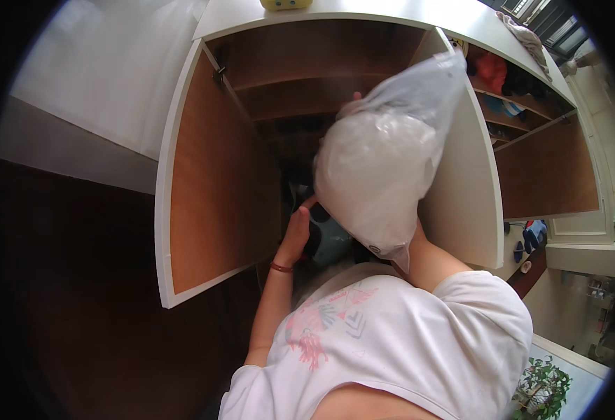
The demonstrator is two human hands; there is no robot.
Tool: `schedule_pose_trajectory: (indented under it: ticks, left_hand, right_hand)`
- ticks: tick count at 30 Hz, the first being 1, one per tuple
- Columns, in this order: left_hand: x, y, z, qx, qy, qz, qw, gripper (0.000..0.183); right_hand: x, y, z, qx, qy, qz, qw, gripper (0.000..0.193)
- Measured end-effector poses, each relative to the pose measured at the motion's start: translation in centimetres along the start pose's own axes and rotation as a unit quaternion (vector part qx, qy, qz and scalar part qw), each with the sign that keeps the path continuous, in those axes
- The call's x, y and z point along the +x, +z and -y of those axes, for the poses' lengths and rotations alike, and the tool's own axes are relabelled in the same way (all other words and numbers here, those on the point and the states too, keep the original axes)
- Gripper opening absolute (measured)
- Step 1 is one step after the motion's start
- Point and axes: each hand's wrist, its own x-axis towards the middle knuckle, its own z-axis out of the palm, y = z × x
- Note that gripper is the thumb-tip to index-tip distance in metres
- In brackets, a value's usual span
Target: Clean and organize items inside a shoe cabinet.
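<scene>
you have a large, bulging clear plastic bag with white contents (377, 171) up in front of the open white cupboard (216, 21), between its two doors, its loose, empty-looking end pointing up toward the right door and its lower tip near your white short-sleeved shirt with pink and grey print (349, 329). your right forearm runs up behind the bag, so your right hand (356, 96) is almost wholly hidden — only a fingertip shows past the bag's upper left edge, and you cannot tell from here how far those fingers are closed. your left hand (295, 236), with a reddish-brown band (281, 267) at the wrist, is raised at the bag's lower left side, fingers pointing up toward it; whether they touch or grip it cannot be told. just beside that hand is a grey-green thing with dark patches (330, 239), partly covered by the bag, its kind unclear. the left cupboard door with a brown wooden inner face (213, 189) stands open on your left, the white right door (465, 175) on your right — beyond it, brown wooden shelves (507, 115) hold a crumpled red item (490, 71) and dark ones.
</scene>
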Motion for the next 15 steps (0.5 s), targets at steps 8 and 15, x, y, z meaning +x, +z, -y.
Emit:
schedule_pose_trajectory:
  ticks: [8,15]
  left_hand:
    - [-1.7,2.8,2.2,-0.181,-0.009,-0.078,0.98,0.082]
    - [-5.2,3.6,0.4,-0.322,-0.019,-0.084,0.943,0.084]
  right_hand:
    - [0.8,3.6,-1.9,-0.003,0.002,0.047,0.999,0.081]
    - [-4.1,3.4,-1.9,0.07,0.057,0.054,0.994,0.089]
